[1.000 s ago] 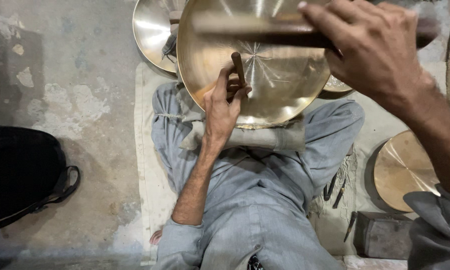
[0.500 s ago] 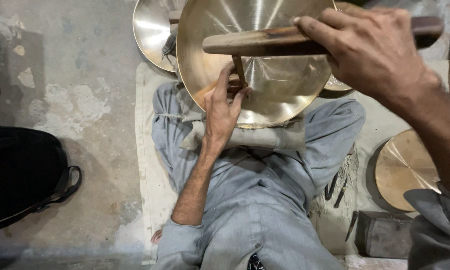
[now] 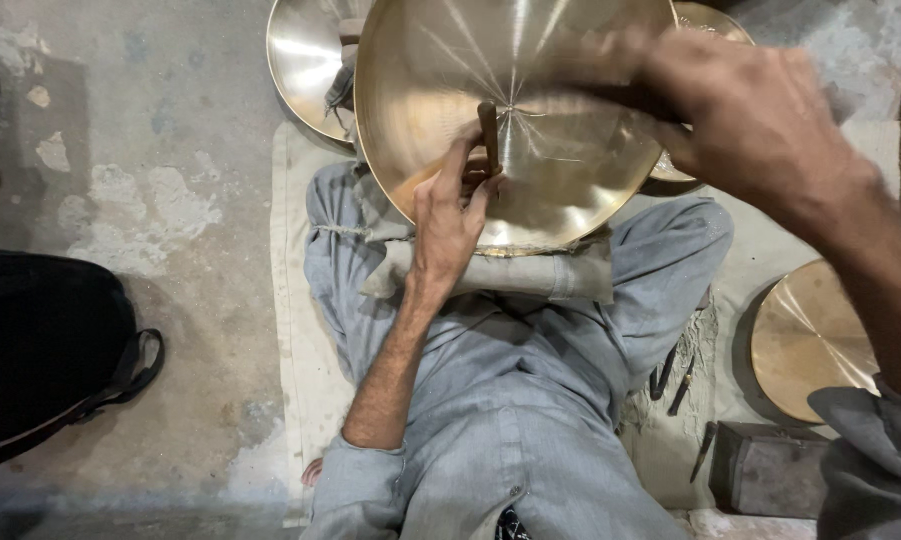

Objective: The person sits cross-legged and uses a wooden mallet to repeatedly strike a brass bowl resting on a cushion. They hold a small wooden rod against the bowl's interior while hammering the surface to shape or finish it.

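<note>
A large, shiny brass bowl (image 3: pixel 570 190) rests tilted on my lap, propped on a rolled grey cloth (image 3: pixel 530 275). My left hand (image 3: pixel 445 225) grips a short dark punch (image 3: pixel 488 130), holding its tip against the inside of the bowl near the centre. My right hand (image 3: pixel 760 120) is above the bowl at the upper right. It is closed around a brown wooden mallet (image 3: pixel 610 85), which is blurred by motion just right of the punch.
A second brass dish (image 3: pixel 305 60) lies behind the bowl at the left, and another (image 3: pixel 810 340) lies on the floor at the right. Beside my right leg are thin dark tools (image 3: pixel 670 375) and a grey metal block (image 3: pixel 765 470). A black bag (image 3: pixel 40 350) sits at the left on the concrete.
My right hand has swung the mallet down and left toward the punch, and it is now blurred. My left hand and the bowl have stayed in place.
</note>
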